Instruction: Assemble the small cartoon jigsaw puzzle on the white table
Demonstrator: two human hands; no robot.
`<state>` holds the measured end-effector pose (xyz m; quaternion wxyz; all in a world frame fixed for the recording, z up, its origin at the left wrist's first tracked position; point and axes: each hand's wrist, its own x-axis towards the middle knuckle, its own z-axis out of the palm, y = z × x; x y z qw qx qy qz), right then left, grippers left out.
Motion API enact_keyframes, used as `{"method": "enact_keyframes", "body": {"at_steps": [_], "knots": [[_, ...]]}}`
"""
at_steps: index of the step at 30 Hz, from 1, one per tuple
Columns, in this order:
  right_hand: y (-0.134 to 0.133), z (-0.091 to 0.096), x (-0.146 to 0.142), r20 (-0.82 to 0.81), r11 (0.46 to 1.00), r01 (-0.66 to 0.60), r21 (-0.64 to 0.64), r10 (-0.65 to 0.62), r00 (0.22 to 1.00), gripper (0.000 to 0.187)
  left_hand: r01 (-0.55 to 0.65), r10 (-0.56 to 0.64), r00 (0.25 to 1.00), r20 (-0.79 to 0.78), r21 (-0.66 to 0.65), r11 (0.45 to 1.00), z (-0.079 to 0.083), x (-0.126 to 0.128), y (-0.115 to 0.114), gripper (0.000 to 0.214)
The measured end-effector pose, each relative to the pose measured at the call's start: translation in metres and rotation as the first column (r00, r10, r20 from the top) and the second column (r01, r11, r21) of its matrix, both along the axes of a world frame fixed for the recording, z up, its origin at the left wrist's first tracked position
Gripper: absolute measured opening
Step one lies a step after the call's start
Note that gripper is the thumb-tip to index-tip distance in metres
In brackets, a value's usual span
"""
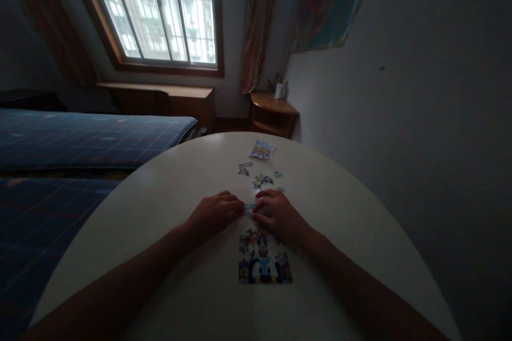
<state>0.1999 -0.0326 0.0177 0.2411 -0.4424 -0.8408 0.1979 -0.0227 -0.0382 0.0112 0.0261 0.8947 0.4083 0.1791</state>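
A partly assembled colourful jigsaw (264,258) lies on the round white table (180,197) close to me. Just beyond its far edge, my left hand (216,212) and my right hand (277,212) meet, fingers curled, pinching a small bluish puzzle piece (248,209) between their fingertips. Several loose pieces (261,179) are scattered farther out on the table, and a small printed picture card (261,149) lies beyond them.
A bed with a blue checked cover (80,138) stands to the left of the table. A grey wall (400,117) runs close along the right. A wooden corner shelf (272,112) and a wooden bench (160,98) under the window sit at the back.
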Motion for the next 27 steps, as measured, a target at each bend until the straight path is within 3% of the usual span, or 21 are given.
{"method": "enact_keyframes", "body": {"at_steps": [5, 27], "knots": [[0.0022, -0.0016, 0.0030, -0.017, 0.999, -0.048, 0.007, 0.048, 0.999, 0.008, 0.023, -0.023, 1.000, 0.016, 0.014, 1.000, -0.0011, -0.0023, 0.0004, 0.015], [0.0016, -0.0062, 0.0045, -0.050, 0.999, -0.027, 0.035, 0.029, 0.998, 0.009, 0.040, -0.040, 0.999, 0.031, -0.016, 0.999, 0.0007, -0.0035, 0.0000, 0.013]]}}
